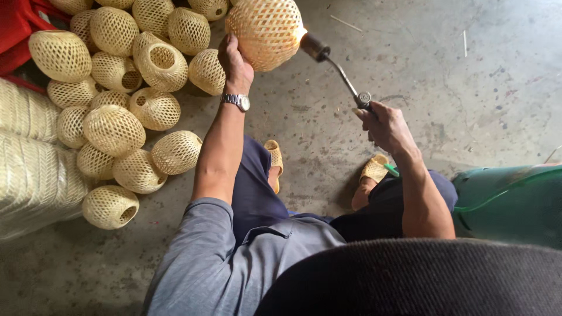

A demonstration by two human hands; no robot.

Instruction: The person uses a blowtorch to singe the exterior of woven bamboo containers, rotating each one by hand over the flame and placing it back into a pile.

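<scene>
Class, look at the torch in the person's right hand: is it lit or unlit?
Cannot tell. The torch nozzle points at the woven ball held by the left hand; no flame shows.

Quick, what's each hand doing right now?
Left hand: closed on a round woven bamboo basket, held up.
Right hand: closed around a metal gas torch, nozzle at the basket.

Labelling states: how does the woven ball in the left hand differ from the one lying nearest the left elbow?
The held ball is up off the floor, gripped by the left hand, torch nozzle at its side; the floor ball lies untouched.
The held ball looks more orange and larger; the floor ball paler.
Both are open-weave lattice.
</scene>
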